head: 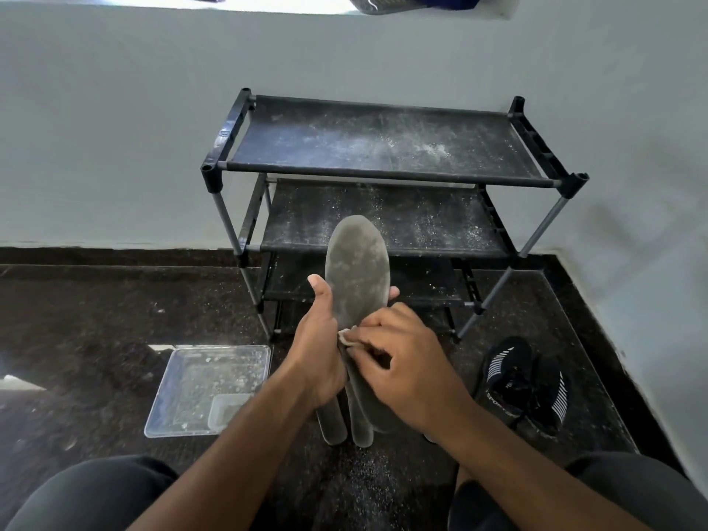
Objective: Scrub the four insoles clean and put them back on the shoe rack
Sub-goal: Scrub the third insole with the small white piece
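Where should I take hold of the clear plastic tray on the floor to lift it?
Grip the clear tray by its near right rim, coming from above and the right, thumb inside and fingers outside. It lies flat on the floor, so only its raised rim offers a hold, and that corner is nearest the left hand, which now holds the insole.

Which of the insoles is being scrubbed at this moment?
The front insole, facing the camera: the left hand grips the bunch, and the right hand presses a cloth against it. The rest sit behind.
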Demonstrator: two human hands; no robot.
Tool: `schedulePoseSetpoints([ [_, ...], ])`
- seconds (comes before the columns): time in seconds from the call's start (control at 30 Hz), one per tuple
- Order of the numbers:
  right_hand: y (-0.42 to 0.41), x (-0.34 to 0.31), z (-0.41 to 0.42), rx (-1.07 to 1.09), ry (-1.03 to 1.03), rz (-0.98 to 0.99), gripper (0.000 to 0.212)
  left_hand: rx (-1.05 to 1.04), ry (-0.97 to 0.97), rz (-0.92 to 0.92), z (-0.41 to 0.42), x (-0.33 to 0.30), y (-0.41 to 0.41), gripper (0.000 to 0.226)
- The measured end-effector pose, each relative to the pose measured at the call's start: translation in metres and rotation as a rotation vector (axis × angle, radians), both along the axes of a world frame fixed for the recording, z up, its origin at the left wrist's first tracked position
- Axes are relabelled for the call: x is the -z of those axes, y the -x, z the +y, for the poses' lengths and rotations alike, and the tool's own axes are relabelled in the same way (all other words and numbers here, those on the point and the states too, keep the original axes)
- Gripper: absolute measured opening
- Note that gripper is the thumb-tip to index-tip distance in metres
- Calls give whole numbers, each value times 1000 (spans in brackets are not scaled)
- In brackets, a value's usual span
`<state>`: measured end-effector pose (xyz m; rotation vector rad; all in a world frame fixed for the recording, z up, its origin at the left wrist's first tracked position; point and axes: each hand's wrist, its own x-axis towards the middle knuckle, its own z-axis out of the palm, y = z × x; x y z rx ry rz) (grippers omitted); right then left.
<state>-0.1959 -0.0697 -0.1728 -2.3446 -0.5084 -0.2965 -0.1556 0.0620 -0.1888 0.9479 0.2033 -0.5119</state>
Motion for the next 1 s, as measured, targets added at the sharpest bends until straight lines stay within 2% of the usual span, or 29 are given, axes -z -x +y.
schedulePoseSetpoints([
  [0.2, -7, 1, -12, -23, 27, -5, 15, 22, 109, 41, -1, -4, 2, 97],
  [0.33, -7, 7, -8, 18, 21, -4, 24, 29, 94, 37, -4, -4, 5, 90],
  [0.57, -24, 2, -7, 200, 52, -161, 9, 49, 144, 85, -12, -5, 13, 79],
  [0.8, -8, 4, -1, 81, 45, -52, 8, -5, 103, 71, -6, -4, 9, 79],
  [1.0, -23, -1, -8, 262, -52, -104, 5, 59, 106, 99, -18, -1, 18, 69],
])
